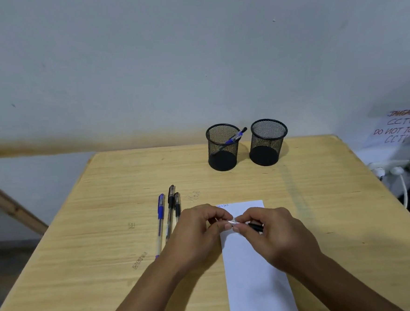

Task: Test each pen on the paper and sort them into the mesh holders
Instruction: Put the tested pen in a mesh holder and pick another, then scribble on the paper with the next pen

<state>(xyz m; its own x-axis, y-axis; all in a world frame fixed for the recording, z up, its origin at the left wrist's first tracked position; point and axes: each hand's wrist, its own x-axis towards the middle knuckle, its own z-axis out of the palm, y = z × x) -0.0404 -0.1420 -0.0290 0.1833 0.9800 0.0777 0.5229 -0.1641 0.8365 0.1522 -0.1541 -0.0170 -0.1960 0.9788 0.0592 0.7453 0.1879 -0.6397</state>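
Pale wooden table (323, 195) against a grey wall carries two black mesh holders: the left holder (222, 151) has one blue pen (234, 137) leaning inside, the right holder (266, 146) looks bare. Over the white paper (256, 273), the left hand (197, 231) and right hand (275, 233) both pinch one black pen (255, 226) (its clear barrel lies between the fingertips, black end poking rightward). Three more pens (169, 213) lie just left of the left hand.

Bare forearms — no sleeves, no jewellery
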